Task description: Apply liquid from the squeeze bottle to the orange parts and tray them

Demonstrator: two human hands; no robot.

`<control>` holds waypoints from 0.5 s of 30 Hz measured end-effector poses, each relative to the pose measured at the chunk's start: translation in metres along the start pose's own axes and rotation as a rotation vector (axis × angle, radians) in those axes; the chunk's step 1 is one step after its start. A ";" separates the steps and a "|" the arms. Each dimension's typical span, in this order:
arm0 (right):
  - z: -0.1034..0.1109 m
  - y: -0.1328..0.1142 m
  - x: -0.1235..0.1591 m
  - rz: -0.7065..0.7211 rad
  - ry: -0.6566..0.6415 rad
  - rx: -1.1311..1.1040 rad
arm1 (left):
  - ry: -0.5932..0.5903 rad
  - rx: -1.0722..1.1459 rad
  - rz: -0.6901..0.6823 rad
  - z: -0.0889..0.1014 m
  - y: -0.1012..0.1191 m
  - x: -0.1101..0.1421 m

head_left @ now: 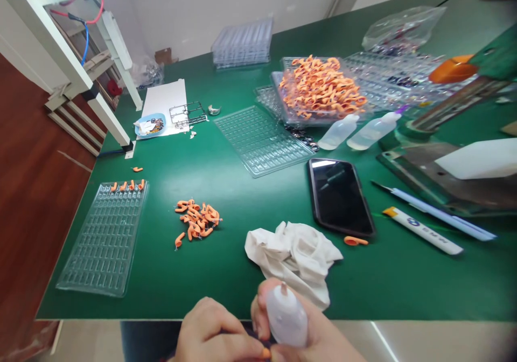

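Five orange clips (128,185) sit in your tray (100,243), loose pile (196,219) waiting; right hand (315,335) grips squeeze bottle (286,319), left hand (216,338) pinches one more orange piece (265,353).

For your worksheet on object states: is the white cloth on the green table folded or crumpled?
Crumpled: the white cloth lies bunched in irregular wrinkles, no neat folds.
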State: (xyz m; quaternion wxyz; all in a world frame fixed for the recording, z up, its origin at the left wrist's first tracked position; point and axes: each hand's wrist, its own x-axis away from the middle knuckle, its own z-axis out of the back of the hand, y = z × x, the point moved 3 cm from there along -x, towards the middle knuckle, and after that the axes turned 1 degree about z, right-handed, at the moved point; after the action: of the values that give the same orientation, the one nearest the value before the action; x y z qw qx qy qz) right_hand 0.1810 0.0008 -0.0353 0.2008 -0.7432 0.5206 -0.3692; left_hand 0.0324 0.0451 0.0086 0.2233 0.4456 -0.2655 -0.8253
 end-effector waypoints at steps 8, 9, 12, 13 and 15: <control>-0.001 0.007 -0.001 -0.034 -0.069 -0.044 | -0.045 0.066 0.045 -0.001 -0.005 0.006; -0.001 0.008 -0.001 -0.039 -0.071 -0.051 | -0.050 0.063 0.048 -0.001 -0.005 0.005; -0.001 0.009 -0.001 -0.042 -0.066 -0.050 | -0.061 0.046 0.055 -0.002 -0.004 0.005; -0.001 0.009 -0.001 -0.043 -0.061 -0.053 | -0.063 0.045 0.055 -0.002 -0.004 0.004; 0.001 0.012 -0.001 -0.050 -0.059 -0.065 | -0.077 0.052 0.046 0.001 -0.002 0.000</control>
State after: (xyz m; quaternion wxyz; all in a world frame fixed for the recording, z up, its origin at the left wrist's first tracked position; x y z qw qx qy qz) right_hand 0.1739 -0.0029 -0.0443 0.1823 -0.7727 0.5074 -0.3351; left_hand 0.0314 0.0470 0.0078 0.2202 0.4128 -0.3054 -0.8293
